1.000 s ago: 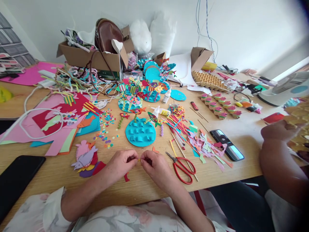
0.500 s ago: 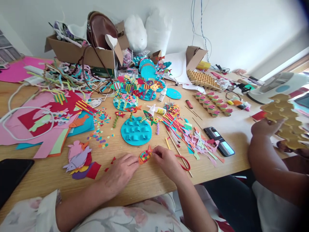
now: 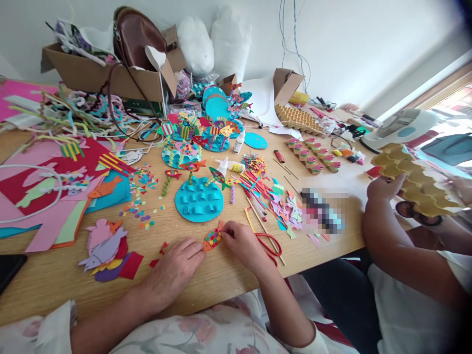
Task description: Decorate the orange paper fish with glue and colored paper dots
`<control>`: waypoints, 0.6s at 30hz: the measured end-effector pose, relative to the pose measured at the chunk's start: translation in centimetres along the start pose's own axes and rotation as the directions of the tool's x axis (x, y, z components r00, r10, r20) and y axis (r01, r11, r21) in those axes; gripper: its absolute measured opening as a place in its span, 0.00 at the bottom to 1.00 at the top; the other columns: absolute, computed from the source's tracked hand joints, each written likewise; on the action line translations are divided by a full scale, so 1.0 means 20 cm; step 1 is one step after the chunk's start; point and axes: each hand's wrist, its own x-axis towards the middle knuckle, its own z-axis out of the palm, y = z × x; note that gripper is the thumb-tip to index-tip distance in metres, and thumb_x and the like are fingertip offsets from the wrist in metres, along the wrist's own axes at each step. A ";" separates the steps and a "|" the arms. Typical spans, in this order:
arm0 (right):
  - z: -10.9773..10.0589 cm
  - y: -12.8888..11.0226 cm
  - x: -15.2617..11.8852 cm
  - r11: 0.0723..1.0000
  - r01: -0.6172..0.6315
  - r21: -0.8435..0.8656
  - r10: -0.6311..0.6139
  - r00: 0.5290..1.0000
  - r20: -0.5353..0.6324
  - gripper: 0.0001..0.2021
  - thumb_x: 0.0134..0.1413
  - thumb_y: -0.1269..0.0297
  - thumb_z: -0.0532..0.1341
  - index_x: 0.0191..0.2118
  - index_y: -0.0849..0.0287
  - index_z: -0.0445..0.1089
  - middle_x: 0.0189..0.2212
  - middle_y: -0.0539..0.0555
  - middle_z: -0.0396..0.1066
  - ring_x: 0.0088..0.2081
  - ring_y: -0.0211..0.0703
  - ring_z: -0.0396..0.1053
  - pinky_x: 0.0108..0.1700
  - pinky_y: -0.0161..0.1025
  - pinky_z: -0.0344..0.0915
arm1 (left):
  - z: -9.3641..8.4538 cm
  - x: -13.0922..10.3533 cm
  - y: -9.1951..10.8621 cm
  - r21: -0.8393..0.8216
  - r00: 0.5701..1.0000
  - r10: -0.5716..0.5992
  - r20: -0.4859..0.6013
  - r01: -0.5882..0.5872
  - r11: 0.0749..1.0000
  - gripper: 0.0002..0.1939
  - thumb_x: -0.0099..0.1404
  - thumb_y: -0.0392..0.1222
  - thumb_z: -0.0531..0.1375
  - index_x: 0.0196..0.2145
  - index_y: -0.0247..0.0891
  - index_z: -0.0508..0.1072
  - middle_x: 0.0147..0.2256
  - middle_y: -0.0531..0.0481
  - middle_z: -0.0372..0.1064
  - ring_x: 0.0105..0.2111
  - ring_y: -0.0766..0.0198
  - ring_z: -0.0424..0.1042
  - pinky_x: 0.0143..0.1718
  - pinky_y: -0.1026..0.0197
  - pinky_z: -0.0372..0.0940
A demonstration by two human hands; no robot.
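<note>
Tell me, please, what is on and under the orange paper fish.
Small round multicoloured dots cover the body of the orange paper fish; the left hand is by its head, the right hand by its tail. Whatever lies directly beneath it cannot be seen.

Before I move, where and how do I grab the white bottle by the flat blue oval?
I'd grip the white bottle around its body, below the narrow top, with your right hand coming from the right. It stands upright; the blue oval lies flat on that side, while paper fish crowd its left.
</note>
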 end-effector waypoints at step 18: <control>0.02 -0.03 0.00 0.989 -0.026 -0.144 0.022 0.999 -0.031 0.08 0.51 0.70 0.54 0.27 0.60 0.70 0.26 0.54 0.73 0.28 0.39 0.67 0.28 0.33 0.52 | 0.00 0.00 0.01 0.040 0.999 0.022 -0.045 -0.020 0.999 0.13 0.65 0.30 0.46 0.36 0.34 0.70 0.37 0.47 0.70 0.38 0.61 0.67 0.39 0.58 0.67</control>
